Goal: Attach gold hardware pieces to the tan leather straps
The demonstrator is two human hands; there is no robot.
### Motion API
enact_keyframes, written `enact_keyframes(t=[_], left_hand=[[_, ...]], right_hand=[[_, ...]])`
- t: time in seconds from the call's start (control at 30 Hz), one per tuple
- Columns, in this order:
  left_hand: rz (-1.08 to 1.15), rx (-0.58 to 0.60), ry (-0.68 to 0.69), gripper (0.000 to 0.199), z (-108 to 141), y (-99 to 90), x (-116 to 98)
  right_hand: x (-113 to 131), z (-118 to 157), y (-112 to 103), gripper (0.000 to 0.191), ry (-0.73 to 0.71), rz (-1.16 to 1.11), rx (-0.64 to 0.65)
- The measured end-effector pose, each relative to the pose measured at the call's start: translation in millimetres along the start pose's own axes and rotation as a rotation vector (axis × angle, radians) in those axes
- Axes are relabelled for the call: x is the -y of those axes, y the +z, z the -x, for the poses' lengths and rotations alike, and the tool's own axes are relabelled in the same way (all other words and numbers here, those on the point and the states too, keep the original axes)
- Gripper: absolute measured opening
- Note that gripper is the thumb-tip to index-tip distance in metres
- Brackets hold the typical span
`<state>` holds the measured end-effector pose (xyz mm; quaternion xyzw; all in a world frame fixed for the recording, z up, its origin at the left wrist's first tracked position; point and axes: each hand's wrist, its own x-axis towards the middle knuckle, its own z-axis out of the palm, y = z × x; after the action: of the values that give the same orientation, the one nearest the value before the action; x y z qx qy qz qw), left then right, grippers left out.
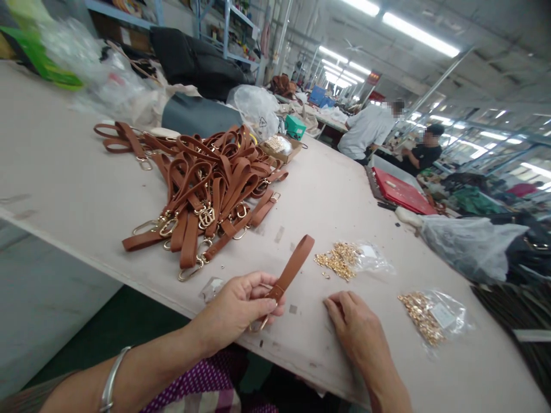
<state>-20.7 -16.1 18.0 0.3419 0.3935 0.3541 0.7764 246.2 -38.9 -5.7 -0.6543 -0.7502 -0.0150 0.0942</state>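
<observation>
Left hand [245,304]: it pinches one brown strap [297,261] between the thumb and the fingers.
Strap: it is held above the counter [327,198], near the front edge; the loop points up and away from the person, and the gold clasp [259,326] is below the fingers.
Right hand [359,327]: it rests on the counter, fingers bent and close together (if something small is between the tips, I cannot tell).
Pile [232,183]: many brown straps with gold clasps lie tangled, beyond the left hand.
Gold pieces [340,259]: one heap lies loose beside a clear bag [375,259], just beyond the right hand; another lies at a second bag [454,312], to its right.
</observation>
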Motion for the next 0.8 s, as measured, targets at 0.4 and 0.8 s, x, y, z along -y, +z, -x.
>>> enact_keyframes(t=[0.4,0.8], left_hand=[[0.004,0.004,0.032,0.028,-4.1,5.2,13.3],[-0.137,0.147,0.156,0.029,-1.1,15.7,16.1]], right_hand=[[0.2,9.3,8.7,0.039,-0.034,-0.087,-0.117],[98.3,25.8,-0.4,0.023,0.255,-0.975,-0.172]])
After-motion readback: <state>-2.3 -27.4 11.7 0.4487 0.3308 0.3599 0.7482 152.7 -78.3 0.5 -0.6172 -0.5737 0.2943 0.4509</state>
